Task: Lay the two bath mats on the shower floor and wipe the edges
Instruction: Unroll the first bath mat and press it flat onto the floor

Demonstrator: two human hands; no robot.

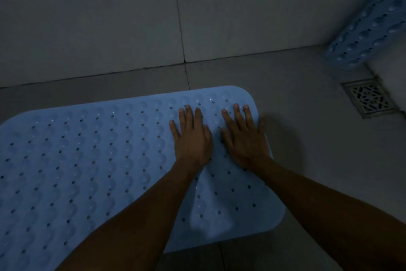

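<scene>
While the first mat (87, 172) is lying flat on the shower floor (307, 139), the left hand (193, 139) and right hand (246, 141) are pressing it, palms open, gripping nothing (seemingly seating it); next, I judge, is fetching the second mat (371, 27) leaning in the corner.

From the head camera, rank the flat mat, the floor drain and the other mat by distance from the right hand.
1. Flat blue mat, directly under the right hand.
2. Floor drain, to its right.
3. Second mat, standing in the far right corner.
</scene>
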